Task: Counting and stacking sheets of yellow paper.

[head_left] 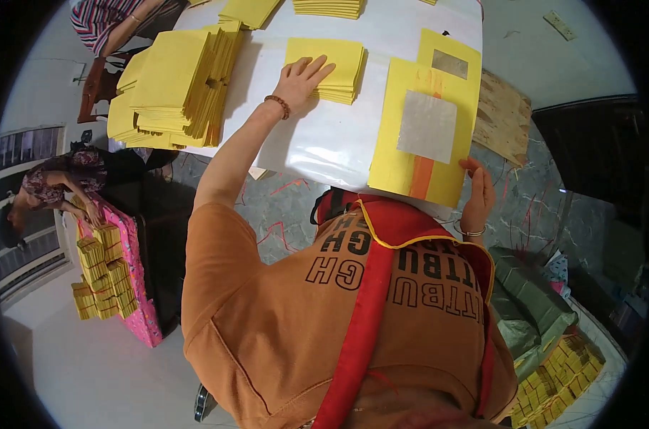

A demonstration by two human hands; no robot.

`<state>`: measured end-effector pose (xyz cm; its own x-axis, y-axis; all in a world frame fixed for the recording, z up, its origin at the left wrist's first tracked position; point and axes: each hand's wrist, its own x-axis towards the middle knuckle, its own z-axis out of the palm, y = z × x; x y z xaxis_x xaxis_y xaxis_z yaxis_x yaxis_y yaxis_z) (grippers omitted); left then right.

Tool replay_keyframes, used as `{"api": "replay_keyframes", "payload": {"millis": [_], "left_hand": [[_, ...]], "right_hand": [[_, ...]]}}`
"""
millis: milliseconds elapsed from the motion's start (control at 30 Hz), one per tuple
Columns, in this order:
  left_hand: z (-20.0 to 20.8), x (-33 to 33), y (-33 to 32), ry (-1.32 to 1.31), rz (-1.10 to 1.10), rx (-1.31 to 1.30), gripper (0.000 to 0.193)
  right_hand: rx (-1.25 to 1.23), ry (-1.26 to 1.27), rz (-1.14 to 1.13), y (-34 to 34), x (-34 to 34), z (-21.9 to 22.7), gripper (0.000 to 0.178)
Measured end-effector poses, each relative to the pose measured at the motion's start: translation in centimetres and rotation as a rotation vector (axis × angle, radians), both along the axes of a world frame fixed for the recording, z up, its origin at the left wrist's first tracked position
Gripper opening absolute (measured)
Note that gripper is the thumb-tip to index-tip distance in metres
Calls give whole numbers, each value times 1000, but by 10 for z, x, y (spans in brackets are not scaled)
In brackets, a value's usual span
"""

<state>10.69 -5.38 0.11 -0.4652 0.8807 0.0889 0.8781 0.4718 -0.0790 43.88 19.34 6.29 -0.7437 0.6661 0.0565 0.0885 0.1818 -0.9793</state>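
My left hand (301,81) lies with its fingers spread on a small stack of yellow paper (346,61), near the middle of the white-covered table (289,136). At the table's near right corner is a large yellow sheet (389,136) with a silver-grey square (428,125) and an orange strip (422,175). My right hand (478,196) is at that sheet's right edge, fingers loosely apart; whether the fingertips touch the paper I cannot tell. Another yellow sheet (467,51) with a silver patch lies partly beneath, farther back.
A tall pile of folded yellow paper (171,79) stands at the table's left. More yellow stacks (328,7) lie along the far side. Far left, a person (67,179) works beside bundled yellow paper (106,272); another person's arm (128,25) reaches in at upper left. Green bags (524,307) sit lower right.
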Motion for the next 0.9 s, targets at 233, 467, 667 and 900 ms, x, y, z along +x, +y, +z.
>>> {"api": "replay_keyframes", "payload": {"millis": [233,467,667,900], "left_hand": [[28,-7,5,-62,-38,-40,77],[47,-6,8,-106,-11,-16,84],[60,-5,6,-129,1,45,85],[85,31,9,-224,-75,332,76]], "right_hand": [[278,8,43,6,0,2,28],[306,51,51,3,1,0,22],[342,44,89,3,-1,0,22],[382,44,105,6,-1,-2,22]]}}
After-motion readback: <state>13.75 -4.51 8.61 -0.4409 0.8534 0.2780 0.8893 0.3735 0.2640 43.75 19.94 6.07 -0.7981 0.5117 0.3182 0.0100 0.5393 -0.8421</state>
